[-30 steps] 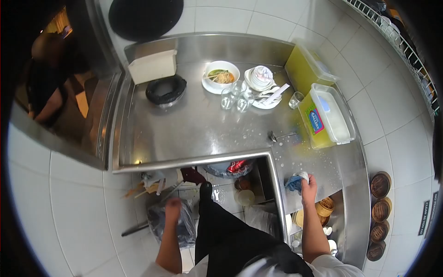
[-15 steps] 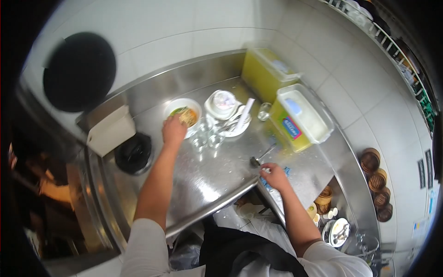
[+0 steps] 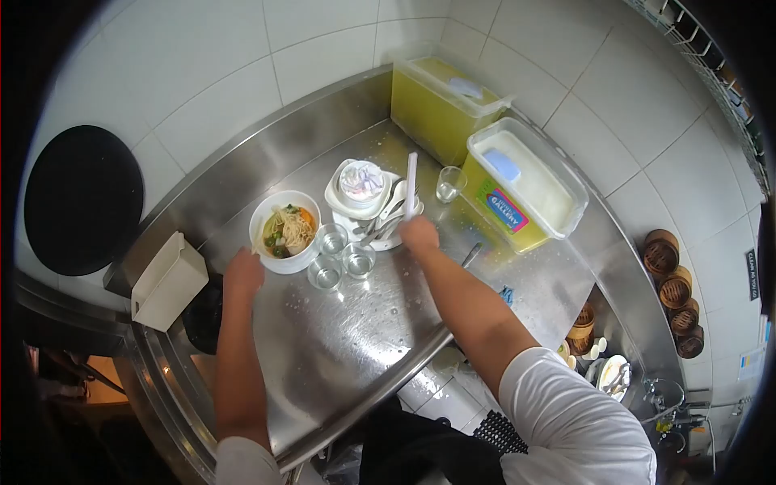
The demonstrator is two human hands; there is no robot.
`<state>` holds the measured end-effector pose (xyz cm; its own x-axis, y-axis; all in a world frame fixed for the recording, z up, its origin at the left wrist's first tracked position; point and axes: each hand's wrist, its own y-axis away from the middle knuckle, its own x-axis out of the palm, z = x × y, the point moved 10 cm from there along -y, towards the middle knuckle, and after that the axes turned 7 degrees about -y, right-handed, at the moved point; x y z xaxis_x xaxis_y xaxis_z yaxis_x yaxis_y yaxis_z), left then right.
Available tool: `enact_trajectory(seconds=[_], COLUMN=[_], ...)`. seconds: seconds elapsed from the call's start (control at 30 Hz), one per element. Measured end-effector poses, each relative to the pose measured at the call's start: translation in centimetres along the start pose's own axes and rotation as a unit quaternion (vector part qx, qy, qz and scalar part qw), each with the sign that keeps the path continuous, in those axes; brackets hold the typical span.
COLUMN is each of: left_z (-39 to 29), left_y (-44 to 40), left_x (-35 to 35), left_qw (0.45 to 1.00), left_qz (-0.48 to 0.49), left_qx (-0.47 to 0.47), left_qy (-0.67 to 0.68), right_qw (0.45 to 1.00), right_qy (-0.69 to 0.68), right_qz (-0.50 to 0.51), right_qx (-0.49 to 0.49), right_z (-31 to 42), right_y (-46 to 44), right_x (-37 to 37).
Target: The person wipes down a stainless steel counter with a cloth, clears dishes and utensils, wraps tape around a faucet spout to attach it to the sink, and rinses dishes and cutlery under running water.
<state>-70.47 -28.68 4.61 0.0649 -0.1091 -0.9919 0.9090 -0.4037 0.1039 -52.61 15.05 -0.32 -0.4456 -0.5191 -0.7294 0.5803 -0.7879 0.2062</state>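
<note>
A white bowl (image 3: 265, 257) of broth with noodles and greens stands on the steel counter. My left hand (image 3: 242, 275) is curled at its left rim; whether it grips the rim is hidden. My right hand (image 3: 420, 234) is closed at the right edge of a white plate (image 3: 391, 242), by the lower end of a long white strip (image 3: 411, 186); its fingertips are hidden. Several spoons (image 3: 396, 196) and a small white bowl (image 3: 361, 182) with crumpled paper lie on the stacked dishes. Three clear glasses (image 3: 326, 273) stand between the bowl and the plate.
Two yellow-green tubs (image 3: 436, 113) stand at the back right beside a clear cup (image 3: 450, 186). A metal handle (image 3: 472, 255) lies near my right forearm. At left are a cream box (image 3: 170, 283) and a black round vessel (image 3: 202, 315). Bamboo steamers (image 3: 675, 291) line the right wall.
My left hand has drawn back from over the noodles to the bowl's left side. My right hand has moved from the counter's front edge up to the stacked dishes. The view has shifted.
</note>
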Motion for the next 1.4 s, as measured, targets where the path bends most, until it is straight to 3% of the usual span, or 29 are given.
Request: enact_trajectory(seconds=[0.03, 0.07, 0.13, 0.2, 0.27, 0.3, 0.4, 0.43, 0.47, 0.5, 0.57, 0.6, 0.67, 0.7, 0.73, 0.77, 0.83, 0.97, 1.03, 1.07, 1.13, 1.17, 1.23, 1.3, 1.33, 1.4], left_z=[2.0, 3.9, 3.5, -1.8, -10.3, -14.3, -23.4, -24.3, -24.6, -24.8, -24.2, -24.9, -23.8, -21.1, -18.3, -16.2, -11.9, -1.6, 1.6, 3.1, 5.1, 5.7, 8.5, 8.4, 8.7, 6.4], left_y=[2.2, 4.5, 9.7, 16.1, 21.9, 24.4, 31.7, 33.2, 36.1, 38.9, 46.7, 51.0, 61.7, 67.5, 72.8, 76.6, 82.1, 77.0, 72.4, 71.1, 67.5, 65.2, 61.3, 58.1, 59.6, 66.7], left_x=[-0.5, -0.2, 3.5, 6.1, 8.0, 8.2, 6.1, 5.4, 5.6, 5.0, 9.2, 11.9, 19.2, 21.2, 22.5, 21.9, 29.3, 34.0, 35.5, 37.6, 43.0, 43.1, 41.1, 41.9, 41.1, 40.4], left_qw=[0.981, 0.922, 0.83, 0.665, 0.599, 0.638, 0.59, 0.641, 0.713, 0.743, 0.757, 0.627, 0.506, 0.638, 0.728, 0.742, 0.698, 0.755, 0.84, 0.842, 0.851, 0.861, 0.861, 0.89, 0.819, 0.571], left_qz=[-0.041, -0.086, -0.037, -0.06, 0.001, -0.015, 0.053, -0.015, 0.023, 0.009, 0.02, 0.008, 0.038, 0.063, 0.054, 0.08, 0.092, 0.012, 0.045, 0.047, 0.184, 0.179, 0.051, 0.175, 0.027, -0.254], left_qx=[-0.063, -0.125, -0.203, -0.199, -0.226, -0.186, -0.146, -0.114, -0.149, -0.124, -0.218, -0.224, -0.302, -0.409, -0.459, -0.487, -0.593, -0.532, -0.443, -0.436, -0.414, -0.396, -0.45, -0.379, -0.481, -0.62], left_qy=[0.181, 0.357, 0.518, 0.717, 0.769, 0.747, 0.793, 0.759, 0.685, 0.657, 0.616, 0.746, 0.807, 0.649, 0.506, 0.454, 0.392, 0.382, 0.31, 0.315, 0.266, 0.265, 0.231, 0.186, 0.311, 0.474], right_qw=[1.0, 1.0, 0.995, 0.971, 0.96, 0.951, 0.927, 0.892, 0.879, 0.863, 0.778, 0.744, 0.759, 0.775, 0.793, 0.791, 0.83, 0.844, 0.836, 0.835, 0.84, 0.84, 0.853, 0.869, 0.899, 0.922], right_qy=[-0.021, -0.022, -0.07, -0.218, -0.23, -0.23, -0.108, -0.085, -0.079, -0.07, 0.014, 0.013, 0.017, 0.007, -0.004, 0.0, 0.012, 0.024, 0.09, 0.101, 0.119, 0.133, 0.136, 0.065, 0.006, -0.164], right_qz=[0.003, 0.007, -0.068, -0.037, 0.043, 0.096, 0.264, 0.317, 0.34, 0.371, 0.483, 0.497, 0.539, 0.542, 0.54, 0.539, 0.52, 0.517, 0.514, 0.52, 0.51, 0.506, 0.483, 0.434, 0.376, 0.29], right_qx=[0.013, 0.009, -0.035, -0.095, -0.156, -0.182, -0.244, -0.312, -0.326, -0.337, -0.403, -0.447, -0.364, -0.325, -0.283, -0.288, -0.202, -0.143, -0.169, -0.152, -0.144, -0.141, -0.145, -0.228, -0.225, -0.195], right_z=[-0.8, -1.1, -1.9, -3.2, -3.4, -4.3, -4.5, -5.8, -7.3, -9.1, -9.7, -10.7, -15.0, -18.2, -21.5, -23.5, -28.2, -33.3, -32.9, -33.2, -33.0, -32.5, -31.4, -29.7, -28.6, -26.7], right_y=[0.1, 0.9, 4.1, 9.3, 17.7, 21.9, 34.9, 38.2, 40.5, 42.7, 47.6, 48.9, 49.2, 48.3, 47.2, 47.2, 45.8, 45.6, 46.8, 47.0, 47.0, 47.0, 45.0, 40.4, 36.3, 27.1], right_x=[-0.4, -1.0, -4.5, -5.9, -6.2, -5.5, -6.0, -5.1, -5.3, -5.6, -9.0, -10.8, -13.3, -14.2, -15.2, -16.6, -19.2, -21.9, -22.6, -22.6, -22.8, -22.8, -22.6, -23.6, -24.4, -23.9])
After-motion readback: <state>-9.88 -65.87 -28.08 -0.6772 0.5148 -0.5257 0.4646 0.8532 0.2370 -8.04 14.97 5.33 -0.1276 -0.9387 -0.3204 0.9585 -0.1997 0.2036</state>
